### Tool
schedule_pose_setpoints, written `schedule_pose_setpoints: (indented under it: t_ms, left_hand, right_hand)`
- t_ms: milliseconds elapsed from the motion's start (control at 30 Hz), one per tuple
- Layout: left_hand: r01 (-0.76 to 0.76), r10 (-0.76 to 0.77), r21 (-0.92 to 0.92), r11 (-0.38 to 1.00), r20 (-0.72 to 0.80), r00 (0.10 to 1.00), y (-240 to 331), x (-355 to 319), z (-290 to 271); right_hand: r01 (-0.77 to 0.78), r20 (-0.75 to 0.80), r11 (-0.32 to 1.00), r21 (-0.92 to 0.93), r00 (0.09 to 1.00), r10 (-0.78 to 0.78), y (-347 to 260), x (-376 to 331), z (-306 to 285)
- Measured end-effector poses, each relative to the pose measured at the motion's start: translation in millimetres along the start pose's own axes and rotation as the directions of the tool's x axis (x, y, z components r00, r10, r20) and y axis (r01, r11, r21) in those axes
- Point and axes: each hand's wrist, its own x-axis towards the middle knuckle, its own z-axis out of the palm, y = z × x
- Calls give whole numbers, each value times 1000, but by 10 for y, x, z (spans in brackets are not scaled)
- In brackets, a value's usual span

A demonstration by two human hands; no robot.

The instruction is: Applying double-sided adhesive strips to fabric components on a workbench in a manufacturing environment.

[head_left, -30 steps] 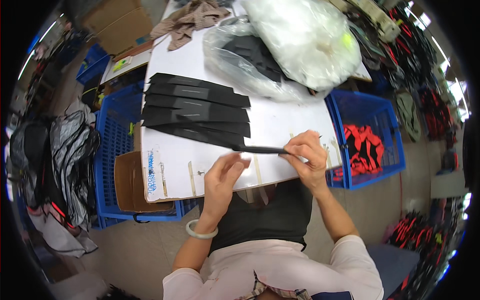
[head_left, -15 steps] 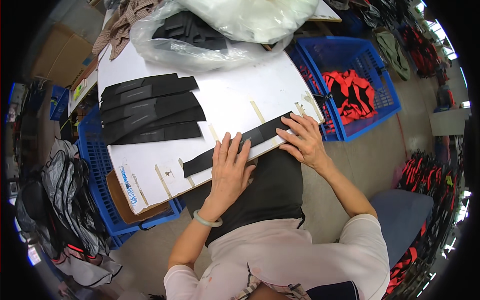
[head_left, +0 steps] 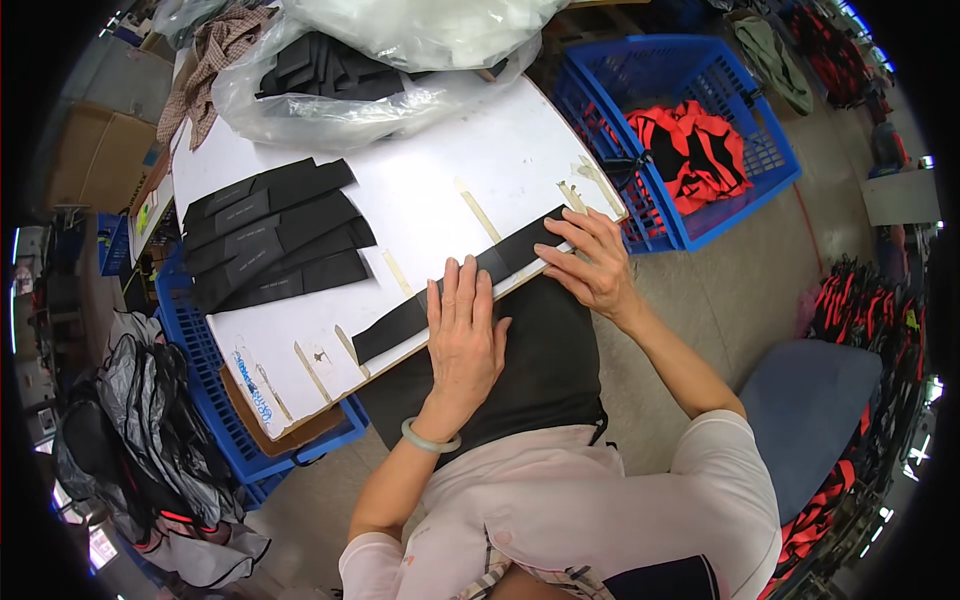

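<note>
A long black fabric strip (head_left: pixel 522 246) lies slantwise along the near edge of the white tabletop (head_left: pixel 410 190). My left hand (head_left: pixel 462 335) rests flat on its middle, fingers stretched out and side by side, and covers part of it. At the strip's right end my right hand (head_left: pixel 597 268) touches it with fingers apart. A fanned pile of similar black strips (head_left: pixel 275 235), with small faint print in their middles, lies on the left of the table. Further back, more black pieces (head_left: pixel 330 72) show in the mouth of a clear plastic bag (head_left: pixel 300 122).
A blue crate (head_left: pixel 775 165) with red and black fabric pieces (head_left: pixel 700 160) stands at the table's right. Another blue crate (head_left: pixel 190 345), holding a cardboard box, sits under the left corner. Grey and black bags (head_left: pixel 130 430) lie at the left. A checked cloth (head_left: pixel 212 65) hangs at the far left.
The table and everything on it appear shifted slightly left in the view. Both hands stay on the strip; my right fingers sit a little closer together, and the left hand stays flat.
</note>
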Motion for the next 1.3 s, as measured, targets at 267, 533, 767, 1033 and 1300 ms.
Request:
schedule_pose_setpoints:
  t_ms: [267,533,767,1033,1300]
  left_hand:
    - [-16,17,33,999,-25,1000,11,9,29]
    - [-15,16,21,1000,-21,1000,36,25,35]
    - [5,1,101,995,-65,998,42,4,115]
    - [8,19,192,981,-141,990,38,-1,311]
    - [10,16,139,990,-188,982,31,-21,329]
  right_hand:
    - [-11,-45,999,34,999,12,12,-19,39]
    - [-3,-70,999,47,998,6,57,-41,64]
    - [-5,-63,999,51,998,8,42,-28,93]
    - [-17,-52,999,44,998,20,37,-47,76]
    - [-15,-51,999,50,999,18,23,-40,95]
